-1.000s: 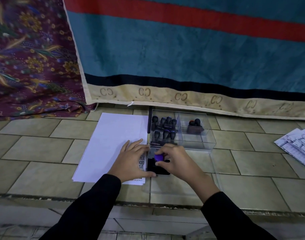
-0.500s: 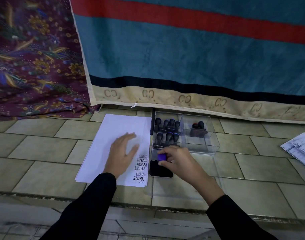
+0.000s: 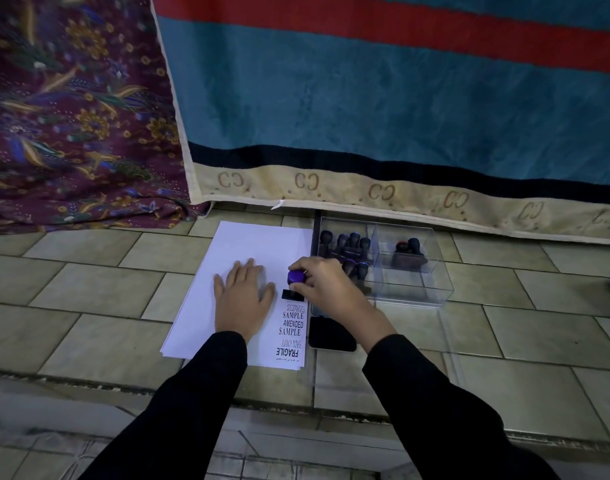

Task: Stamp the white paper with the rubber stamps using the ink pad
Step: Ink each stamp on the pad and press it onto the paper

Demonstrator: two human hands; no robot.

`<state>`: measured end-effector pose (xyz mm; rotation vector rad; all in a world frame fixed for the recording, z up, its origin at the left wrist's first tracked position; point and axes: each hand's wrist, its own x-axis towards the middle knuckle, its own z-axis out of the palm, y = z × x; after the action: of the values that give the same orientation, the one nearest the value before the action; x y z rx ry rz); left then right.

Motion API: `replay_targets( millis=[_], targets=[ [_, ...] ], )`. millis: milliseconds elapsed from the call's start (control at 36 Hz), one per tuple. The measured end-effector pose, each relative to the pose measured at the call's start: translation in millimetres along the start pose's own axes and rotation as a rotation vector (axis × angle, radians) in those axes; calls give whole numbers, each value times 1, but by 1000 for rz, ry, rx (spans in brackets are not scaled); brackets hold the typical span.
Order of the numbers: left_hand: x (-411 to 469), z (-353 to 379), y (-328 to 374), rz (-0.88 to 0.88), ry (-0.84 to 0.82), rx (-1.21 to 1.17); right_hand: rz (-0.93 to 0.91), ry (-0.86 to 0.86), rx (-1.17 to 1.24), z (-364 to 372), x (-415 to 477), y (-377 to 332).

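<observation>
A stamp (image 3: 295, 277) with a purple knob is gripped by the closed fingers of the right hand (image 3: 326, 284) and is set upright on the paper (image 3: 227, 271), near its right edge, just above a column of printed words. The left hand (image 3: 243, 294) is laid flat on the sheet, fingers spread, nothing held. The black ink pad (image 3: 331, 336) lies just right of the paper, below the right wrist. More stamps are kept in a clear box (image 3: 414, 289) behind the pad.
</observation>
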<state>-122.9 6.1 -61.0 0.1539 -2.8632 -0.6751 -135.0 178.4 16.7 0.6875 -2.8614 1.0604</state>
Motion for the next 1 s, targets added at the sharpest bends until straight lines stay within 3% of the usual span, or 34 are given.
replay_targets(
  millis=[694, 1000],
  targets=[
    [0, 1, 1, -3, -4, 35, -18, -37, -48, 5, -1, 7],
    [0, 1, 2, 1, -9, 55, 77, -40, -25, 3, 4, 4]
  ],
)
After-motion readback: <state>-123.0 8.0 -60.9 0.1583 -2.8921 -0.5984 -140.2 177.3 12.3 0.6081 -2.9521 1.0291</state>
